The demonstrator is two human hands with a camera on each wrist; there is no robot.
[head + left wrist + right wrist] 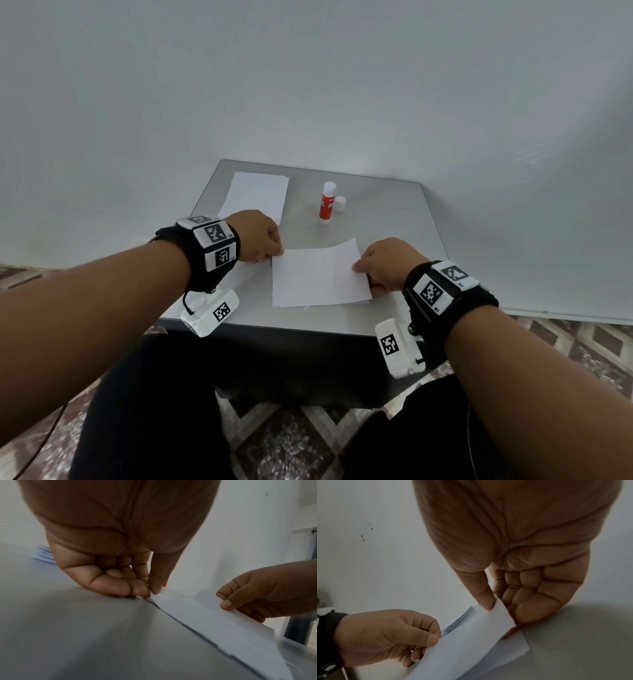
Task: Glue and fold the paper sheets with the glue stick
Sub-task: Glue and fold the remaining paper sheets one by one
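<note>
While we look down at the smooth grey tabletop [394, 212], we see our left hand [257, 236] pinching the left edge of a thin white paper sheet [315, 270] between thumb and curled fingers, and our right hand [387, 263] pinching its right edge the same way, thumb on top. That edge curls up off the small pile of white sheets [356, 303] just beneath it, near the front of the tabletop. We count a second pile of rectangular sheets [255, 195] at the back left, slightly fanned. One glue stick [327, 202] stands upright at the back centre, a white cylinder with a red label whose writing is too small for us to read. Its one round white cap [340, 204] sits just beside it.
</note>
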